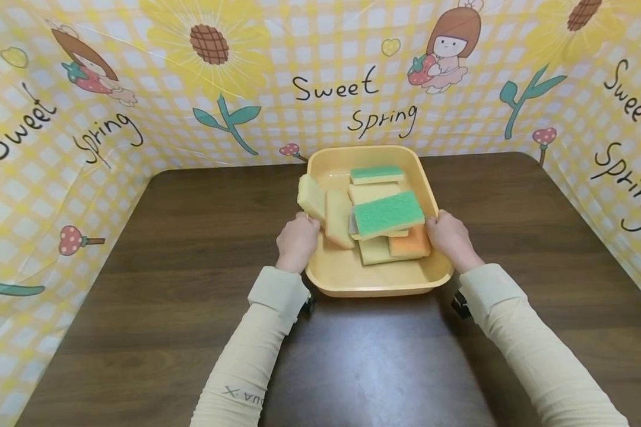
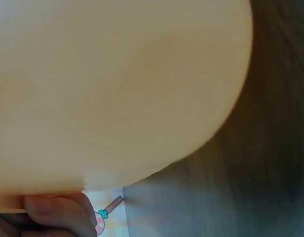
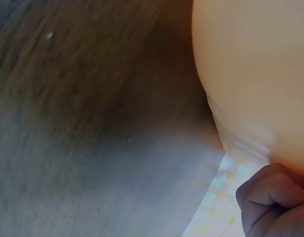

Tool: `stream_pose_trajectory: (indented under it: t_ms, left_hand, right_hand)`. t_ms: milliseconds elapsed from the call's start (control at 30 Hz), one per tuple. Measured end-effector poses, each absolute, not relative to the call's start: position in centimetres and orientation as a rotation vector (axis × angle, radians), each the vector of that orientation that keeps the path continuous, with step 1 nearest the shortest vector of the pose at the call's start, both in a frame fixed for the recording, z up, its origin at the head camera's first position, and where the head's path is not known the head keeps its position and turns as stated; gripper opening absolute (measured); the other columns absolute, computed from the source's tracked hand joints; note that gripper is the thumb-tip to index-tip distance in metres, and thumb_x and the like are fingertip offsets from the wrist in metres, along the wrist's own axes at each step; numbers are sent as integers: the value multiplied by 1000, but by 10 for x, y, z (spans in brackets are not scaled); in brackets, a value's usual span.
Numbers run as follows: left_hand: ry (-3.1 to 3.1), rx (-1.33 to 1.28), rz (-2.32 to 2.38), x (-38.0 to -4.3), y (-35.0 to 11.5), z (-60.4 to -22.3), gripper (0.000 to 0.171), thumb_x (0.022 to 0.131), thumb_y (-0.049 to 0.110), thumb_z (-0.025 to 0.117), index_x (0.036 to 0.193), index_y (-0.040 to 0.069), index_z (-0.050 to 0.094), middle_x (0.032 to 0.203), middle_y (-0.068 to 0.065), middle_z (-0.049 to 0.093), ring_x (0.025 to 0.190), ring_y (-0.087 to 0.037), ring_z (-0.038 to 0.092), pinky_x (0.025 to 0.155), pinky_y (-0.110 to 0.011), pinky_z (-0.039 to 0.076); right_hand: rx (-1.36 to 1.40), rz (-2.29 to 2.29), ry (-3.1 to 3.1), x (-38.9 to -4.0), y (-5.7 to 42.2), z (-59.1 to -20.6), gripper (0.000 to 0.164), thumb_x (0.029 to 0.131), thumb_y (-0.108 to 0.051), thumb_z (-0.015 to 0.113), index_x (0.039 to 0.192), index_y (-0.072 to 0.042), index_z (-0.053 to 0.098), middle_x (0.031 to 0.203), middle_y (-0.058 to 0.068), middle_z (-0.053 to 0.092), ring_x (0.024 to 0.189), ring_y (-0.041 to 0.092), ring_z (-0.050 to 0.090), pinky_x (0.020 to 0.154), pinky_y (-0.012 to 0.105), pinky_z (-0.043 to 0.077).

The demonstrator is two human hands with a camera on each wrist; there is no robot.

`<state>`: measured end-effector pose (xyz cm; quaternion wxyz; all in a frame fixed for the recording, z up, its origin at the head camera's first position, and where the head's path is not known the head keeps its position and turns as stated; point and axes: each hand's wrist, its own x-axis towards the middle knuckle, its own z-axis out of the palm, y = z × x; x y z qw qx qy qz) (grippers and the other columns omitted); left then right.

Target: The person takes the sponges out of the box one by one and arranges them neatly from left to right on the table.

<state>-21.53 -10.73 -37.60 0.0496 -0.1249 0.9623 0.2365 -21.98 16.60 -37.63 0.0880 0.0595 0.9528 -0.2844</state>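
Observation:
A pale yellow plastic basin (image 1: 376,284) is held between both hands at the back middle of the table. My left hand (image 1: 298,240) grips its left side at the rim, with curled fingers (image 2: 63,215) showing in the left wrist view. On the opposite side my right hand (image 1: 451,237) grips the rim, its fingers bent under the edge in the right wrist view. Several sponges lie loosely piled inside: a green-topped sponge (image 1: 387,213) on top, another green one (image 1: 376,174) behind, an orange one (image 1: 410,242) at right. A cream sponge (image 1: 311,197) leans over the left rim beside my left hand.
The dark wood-look table (image 1: 192,237) extends on both sides and in front of the basin. A yellow checked cloth (image 1: 331,35) with printed flowers and lettering walls off the back, left and right.

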Motion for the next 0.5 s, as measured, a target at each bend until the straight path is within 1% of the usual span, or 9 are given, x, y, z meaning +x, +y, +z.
stream_pose_trajectory:
  t_ms: [233, 500]
  left_hand:
    - [2887, -407, 759, -217, -107, -374, 33, 96, 28, 49, 117, 3, 53, 109, -19, 66, 101, -33, 65, 87, -48, 50]
    - [2897, -403, 787, -214, -111, -375, 32, 95, 27, 51, 115, 2, 54, 108, -19, 67, 101, -34, 65, 85, -49, 50]
  right_hand:
    - [193, -847, 2829, -220, 165, -376, 37, 99, -21, 26, 108, 9, 47, 101, 30, 54, 88, 37, 55, 75, 45, 46]
    - [197, -856, 2810, -221, 163, -379, 38, 99, -22, 26, 112, 7, 46, 106, 30, 55, 91, 37, 57, 76, 44, 48]
